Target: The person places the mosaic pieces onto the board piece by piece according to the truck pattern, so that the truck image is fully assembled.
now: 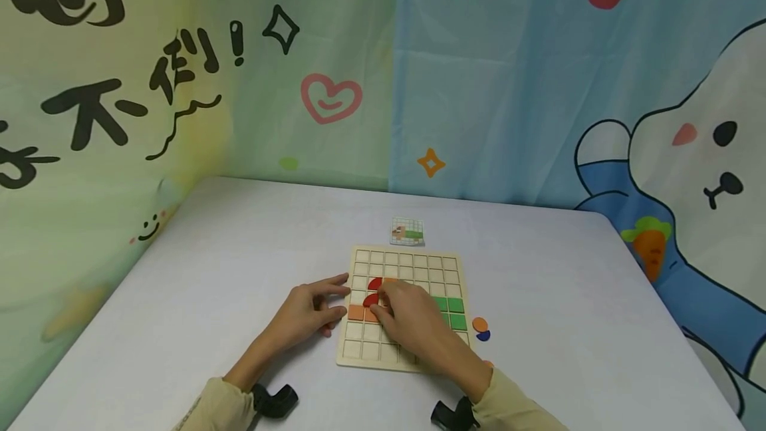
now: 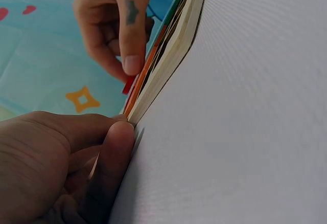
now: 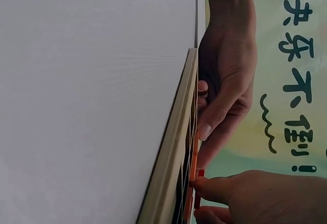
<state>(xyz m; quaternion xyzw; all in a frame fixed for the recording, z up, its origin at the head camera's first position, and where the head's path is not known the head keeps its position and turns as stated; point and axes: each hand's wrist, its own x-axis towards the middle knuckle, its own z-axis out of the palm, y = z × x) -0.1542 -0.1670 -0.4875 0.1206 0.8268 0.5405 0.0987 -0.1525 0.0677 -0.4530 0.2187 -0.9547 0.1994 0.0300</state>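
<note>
A pale wooden grid board (image 1: 361, 352) lies on the white table. My right hand (image 1: 415, 321) is over its middle, thumb and forefinger pinching a red half-round piece (image 1: 370, 300). Just above that piece, another red piece (image 1: 375, 283) sits on the grid. Orange squares (image 1: 356, 312) run along a row from the left edge, partly covered by the right hand. Green squares (image 1: 456, 305) fill cells on the right side. My left hand (image 1: 305, 314) rests at the board's left edge, its fingertips touching the rim; its thumb (image 3: 205, 131) shows in the right wrist view.
Behind the board lies a small picture card (image 1: 407, 231). To the board's right are an orange disc (image 1: 480, 324) and a dark blue piece (image 1: 483, 336). Another orange piece (image 1: 489, 364) is mostly hidden by the right wrist. Printed cloth (image 1: 479, 85) hangs behind the table.
</note>
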